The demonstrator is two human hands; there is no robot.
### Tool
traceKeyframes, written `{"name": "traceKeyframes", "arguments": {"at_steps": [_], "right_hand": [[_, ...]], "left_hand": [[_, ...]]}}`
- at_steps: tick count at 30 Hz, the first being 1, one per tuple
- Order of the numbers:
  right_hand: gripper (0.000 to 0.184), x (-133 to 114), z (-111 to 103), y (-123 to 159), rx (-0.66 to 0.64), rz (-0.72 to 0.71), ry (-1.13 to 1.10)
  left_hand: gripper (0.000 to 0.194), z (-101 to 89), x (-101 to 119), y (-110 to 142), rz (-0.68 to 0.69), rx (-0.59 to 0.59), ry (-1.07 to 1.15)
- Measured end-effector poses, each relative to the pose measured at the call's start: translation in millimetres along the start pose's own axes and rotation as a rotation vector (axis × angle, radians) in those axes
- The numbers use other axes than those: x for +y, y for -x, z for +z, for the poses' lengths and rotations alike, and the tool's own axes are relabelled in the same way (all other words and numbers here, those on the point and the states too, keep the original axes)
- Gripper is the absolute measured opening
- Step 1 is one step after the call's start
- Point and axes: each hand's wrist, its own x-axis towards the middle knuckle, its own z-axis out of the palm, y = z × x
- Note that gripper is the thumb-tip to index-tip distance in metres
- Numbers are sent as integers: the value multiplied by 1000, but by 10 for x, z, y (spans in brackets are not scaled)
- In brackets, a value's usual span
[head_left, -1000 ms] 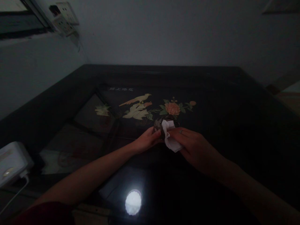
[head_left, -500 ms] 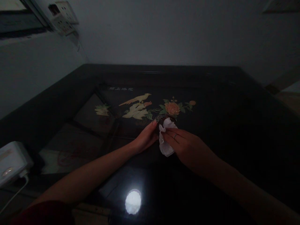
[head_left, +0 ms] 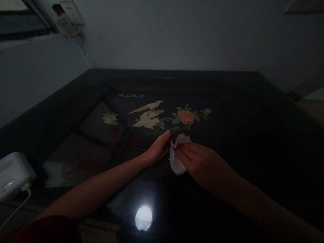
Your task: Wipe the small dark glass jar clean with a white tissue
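Observation:
The room is dim. A small dark round object (head_left: 180,131), perhaps a glass dish, stands on the black glass-topped table (head_left: 227,111). My left hand (head_left: 158,148) is curled against its left side and grips it. My right hand (head_left: 199,160), with a ring on one finger, presses a crumpled white tissue (head_left: 177,158) against the object's near side. Most of the object is hidden by the tissue and the fingers.
Under the glass lies an inlaid picture of a pale bird (head_left: 148,113) and an orange flower (head_left: 186,116). A white device with a cable (head_left: 12,175) sits at the left edge. A lamp's bright reflection (head_left: 143,217) shows near me. Wall sockets (head_left: 67,18) hang at the upper left.
My right hand has drawn the tissue down and to the left across the object. My left hand has shifted slightly up along its left side.

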Motion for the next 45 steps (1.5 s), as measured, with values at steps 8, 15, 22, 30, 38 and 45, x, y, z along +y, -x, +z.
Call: {"name": "traceKeyframes", "arguments": {"at_steps": [8,15,22,30,38,45], "right_hand": [[30,-92,102,-11,56,474,-610],[29,-67,138,-9,54,474,-636],[36,41,131,13,-9,129,-218],[21,124,14,13,20,-82,81],[24,85,27,16,20,-67,93],[34,-25,63,-2,14,136,-176]], "left_hand": [[61,-104,-54,11,78,-10,-74],[61,-104,-64,5,91,-10,-44],[53,-88,-75,-14,92,11,5],[53,-114,-120,-12,65,1,-26],[49,-66,-85,-34,60,30,-7],[54,-55,-52,-15,56,32,5]]}}
